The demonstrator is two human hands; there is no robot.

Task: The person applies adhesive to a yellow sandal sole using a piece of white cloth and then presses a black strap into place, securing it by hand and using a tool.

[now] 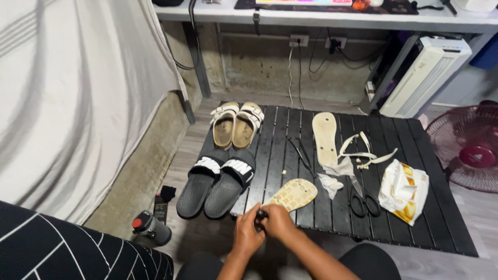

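Black slatted desk point(290, 129) on the floor carries sandals, scissors point(363, 199) and a sole point(294, 194). Just below that sole, left hand point(245, 236) and right hand point(278, 222) close together on a small dark object point(260, 213) (kind unclear); best gripped firmly, kept over the desk.

The person's left hand point(246, 236) and right hand point(277, 222) were bare, with no gloves, rings or watch. Both arms were bare too, with no sleeves showing up to the bottom edge of the view. Dark trousers point(371, 262) covered the knees on each side of the arms.
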